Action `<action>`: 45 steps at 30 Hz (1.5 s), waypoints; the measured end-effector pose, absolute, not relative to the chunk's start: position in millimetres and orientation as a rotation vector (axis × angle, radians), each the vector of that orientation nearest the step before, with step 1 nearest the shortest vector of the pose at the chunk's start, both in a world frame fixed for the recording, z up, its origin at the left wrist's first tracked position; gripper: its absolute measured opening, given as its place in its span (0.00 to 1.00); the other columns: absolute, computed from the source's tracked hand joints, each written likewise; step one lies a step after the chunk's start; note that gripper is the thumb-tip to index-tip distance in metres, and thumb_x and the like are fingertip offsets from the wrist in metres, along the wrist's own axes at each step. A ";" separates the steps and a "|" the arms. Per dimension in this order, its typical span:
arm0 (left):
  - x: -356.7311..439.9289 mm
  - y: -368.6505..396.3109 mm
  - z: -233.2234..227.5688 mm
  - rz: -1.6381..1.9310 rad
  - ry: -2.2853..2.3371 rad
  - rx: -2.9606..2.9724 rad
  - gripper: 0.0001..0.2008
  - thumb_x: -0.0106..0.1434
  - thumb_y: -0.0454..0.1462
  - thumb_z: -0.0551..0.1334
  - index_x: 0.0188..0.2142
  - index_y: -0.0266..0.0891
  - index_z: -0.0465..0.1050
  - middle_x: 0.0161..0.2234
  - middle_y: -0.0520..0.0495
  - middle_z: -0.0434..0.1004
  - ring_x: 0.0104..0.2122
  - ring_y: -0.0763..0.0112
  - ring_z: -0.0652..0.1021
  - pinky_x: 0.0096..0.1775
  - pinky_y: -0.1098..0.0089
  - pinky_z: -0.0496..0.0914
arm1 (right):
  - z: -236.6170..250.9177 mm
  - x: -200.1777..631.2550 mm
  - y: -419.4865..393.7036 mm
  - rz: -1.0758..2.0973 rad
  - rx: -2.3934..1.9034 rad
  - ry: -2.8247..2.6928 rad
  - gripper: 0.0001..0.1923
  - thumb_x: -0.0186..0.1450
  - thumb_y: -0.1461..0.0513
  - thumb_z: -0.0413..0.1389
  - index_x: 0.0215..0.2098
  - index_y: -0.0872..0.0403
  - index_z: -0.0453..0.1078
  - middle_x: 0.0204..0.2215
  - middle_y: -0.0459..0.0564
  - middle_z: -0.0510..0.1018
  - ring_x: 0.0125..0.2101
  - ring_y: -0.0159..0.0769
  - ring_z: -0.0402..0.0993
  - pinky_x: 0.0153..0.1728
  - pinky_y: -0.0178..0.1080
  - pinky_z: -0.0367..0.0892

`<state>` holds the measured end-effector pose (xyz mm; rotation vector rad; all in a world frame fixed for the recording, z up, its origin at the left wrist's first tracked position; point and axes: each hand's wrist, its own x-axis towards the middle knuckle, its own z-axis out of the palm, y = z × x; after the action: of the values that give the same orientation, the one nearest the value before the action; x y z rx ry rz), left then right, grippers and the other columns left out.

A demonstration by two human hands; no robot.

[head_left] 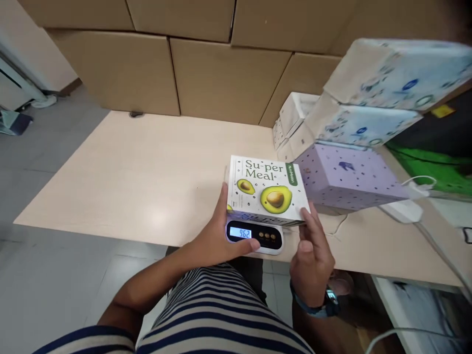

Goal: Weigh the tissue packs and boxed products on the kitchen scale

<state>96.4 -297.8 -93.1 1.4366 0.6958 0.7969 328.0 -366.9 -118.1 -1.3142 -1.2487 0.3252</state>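
**Left hand [217,239] spread wide, right fingertips on the avocado box**

The left thumb lies across the front of the scale [277,248], index finger along the left side of the avocado box [263,169]. The right hand [312,265] meets its near right corner; whether it grips, I cannot tell. The box lies over the scale at the pale table's [147,167] near edge. Cardboard cartons [228,76] line the far side; tissue packs [398,81] rise to the right, grey floor [47,196] to the left.
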 end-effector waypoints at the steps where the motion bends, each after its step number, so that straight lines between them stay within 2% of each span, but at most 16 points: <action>1: 92.8 -300.7 -92.6 0.818 0.683 1.449 0.72 0.65 0.55 0.76 0.80 0.60 0.12 0.83 0.37 0.51 0.81 0.34 0.58 0.75 0.30 0.63 | -110.5 324.9 -368.2 0.288 -1.312 -1.333 0.30 0.79 0.48 0.54 0.74 0.50 0.72 0.78 0.60 0.65 0.77 0.58 0.64 0.75 0.69 0.65; 7: 20.3 -287.3 -111.9 1.267 0.965 1.555 0.65 0.60 0.55 0.80 0.83 0.56 0.38 0.82 0.38 0.52 0.82 0.36 0.54 0.79 0.37 0.58 | -68.2 298.7 -322.1 0.112 -1.051 -1.963 0.27 0.78 0.51 0.59 0.72 0.44 0.75 0.80 0.53 0.63 0.74 0.55 0.70 0.71 0.59 0.75; 10: -26.2 -252.2 -111.6 1.166 1.063 1.564 0.60 0.61 0.53 0.79 0.81 0.52 0.45 0.81 0.35 0.56 0.80 0.40 0.62 0.78 0.39 0.62 | -61.5 276.7 -268.6 0.191 -1.107 -2.215 0.29 0.78 0.50 0.57 0.74 0.46 0.72 0.82 0.53 0.57 0.76 0.55 0.68 0.71 0.59 0.74; 12: -51.1 -223.7 -105.7 1.012 1.065 1.623 0.56 0.62 0.50 0.78 0.80 0.48 0.49 0.80 0.33 0.58 0.78 0.40 0.65 0.77 0.40 0.65 | -62.4 261.4 -234.9 0.219 -1.236 -2.350 0.30 0.78 0.50 0.57 0.75 0.49 0.71 0.81 0.55 0.58 0.76 0.57 0.67 0.73 0.61 0.72; 14: -68.1 -193.4 -100.2 0.878 1.059 1.721 0.56 0.61 0.48 0.77 0.80 0.42 0.50 0.80 0.28 0.59 0.77 0.38 0.68 0.75 0.39 0.67 | -65.7 247.7 -206.9 0.211 -1.351 -2.464 0.30 0.77 0.53 0.56 0.75 0.51 0.71 0.79 0.58 0.65 0.74 0.57 0.70 0.74 0.61 0.71; 16: -76.6 -163.2 -98.3 0.805 1.079 1.824 0.59 0.61 0.47 0.75 0.81 0.37 0.45 0.79 0.23 0.58 0.74 0.37 0.71 0.73 0.39 0.70 | -68.4 235.5 -183.4 0.163 -1.414 -2.529 0.29 0.77 0.57 0.56 0.74 0.52 0.71 0.77 0.60 0.68 0.74 0.56 0.70 0.74 0.61 0.70; 19: -78.7 -124.5 -102.8 0.792 1.166 1.971 0.60 0.65 0.44 0.70 0.83 0.34 0.33 0.79 0.21 0.57 0.71 0.41 0.76 0.71 0.42 0.73 | -65.3 216.0 -148.2 0.009 -1.443 -2.509 0.29 0.75 0.60 0.59 0.73 0.56 0.73 0.79 0.66 0.62 0.80 0.63 0.56 0.78 0.69 0.59; 21: -79.5 -107.7 -109.2 0.798 1.242 2.037 0.58 0.67 0.42 0.66 0.83 0.31 0.29 0.79 0.20 0.57 0.71 0.42 0.76 0.71 0.42 0.72 | -59.4 199.5 -121.2 -0.044 -1.450 -2.543 0.32 0.73 0.59 0.62 0.74 0.55 0.72 0.82 0.67 0.55 0.82 0.68 0.47 0.78 0.74 0.52; 22: -81.0 -102.6 -112.9 0.800 1.277 2.057 0.55 0.68 0.41 0.64 0.83 0.30 0.30 0.78 0.20 0.59 0.71 0.41 0.76 0.71 0.40 0.71 | -56.8 190.4 -106.6 -0.041 -1.444 -2.587 0.34 0.72 0.58 0.64 0.75 0.54 0.71 0.82 0.67 0.55 0.82 0.68 0.48 0.78 0.72 0.53; 24: -85.8 -98.1 -120.6 0.804 1.333 2.086 0.51 0.70 0.39 0.62 0.83 0.31 0.34 0.77 0.21 0.63 0.71 0.40 0.75 0.72 0.37 0.69 | -54.2 172.8 -76.4 0.010 -1.414 -2.686 0.37 0.71 0.57 0.66 0.77 0.52 0.68 0.80 0.66 0.61 0.80 0.62 0.57 0.78 0.64 0.59; 26: -91.5 -98.3 -127.6 0.816 1.370 2.114 0.49 0.70 0.37 0.60 0.83 0.31 0.35 0.77 0.23 0.63 0.73 0.40 0.74 0.73 0.36 0.66 | -55.9 159.2 -46.5 0.059 -1.397 -2.728 0.39 0.71 0.58 0.65 0.78 0.53 0.65 0.78 0.66 0.65 0.78 0.58 0.64 0.77 0.59 0.62; 29: -96.6 -99.3 -135.1 0.832 1.383 2.150 0.49 0.70 0.37 0.60 0.82 0.29 0.35 0.79 0.22 0.56 0.77 0.41 0.67 0.76 0.38 0.62 | -61.3 150.8 -6.9 0.084 -1.422 -2.725 0.40 0.73 0.58 0.63 0.79 0.57 0.62 0.78 0.69 0.63 0.78 0.60 0.63 0.77 0.61 0.62; 32: -96.8 -98.0 -139.6 0.820 1.333 2.205 0.47 0.70 0.37 0.61 0.82 0.30 0.41 0.81 0.25 0.52 0.80 0.42 0.60 0.78 0.40 0.57 | -63.0 153.4 21.8 0.098 -1.440 -2.727 0.39 0.72 0.58 0.63 0.79 0.56 0.63 0.77 0.68 0.65 0.75 0.62 0.66 0.75 0.63 0.65; 36: -96.4 -99.3 -143.8 0.815 1.283 2.258 0.44 0.71 0.37 0.61 0.82 0.35 0.46 0.81 0.29 0.54 0.80 0.44 0.60 0.79 0.41 0.56 | -60.1 160.8 38.1 0.098 -1.432 -2.750 0.40 0.70 0.59 0.65 0.78 0.56 0.64 0.76 0.66 0.67 0.73 0.59 0.69 0.74 0.57 0.66; 41: -98.7 -104.6 -144.9 0.772 1.301 2.322 0.42 0.72 0.38 0.61 0.82 0.41 0.48 0.81 0.31 0.54 0.80 0.44 0.59 0.78 0.39 0.60 | -59.7 160.3 38.9 0.102 -1.398 -2.729 0.39 0.70 0.62 0.63 0.77 0.65 0.64 0.73 0.72 0.70 0.73 0.58 0.69 0.74 0.54 0.64; 45: -102.9 -108.5 -137.0 0.723 1.271 2.404 0.40 0.74 0.41 0.60 0.80 0.37 0.49 0.80 0.27 0.54 0.81 0.45 0.58 0.79 0.40 0.57 | -55.1 151.9 29.2 0.117 -1.414 -2.700 0.38 0.67 0.64 0.65 0.74 0.64 0.67 0.70 0.72 0.74 0.71 0.59 0.73 0.73 0.55 0.67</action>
<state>-102.9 -108.5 -137.0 2.4041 1.2710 0.7231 151.9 29.2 -55.1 -1.4140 -2.6996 0.1169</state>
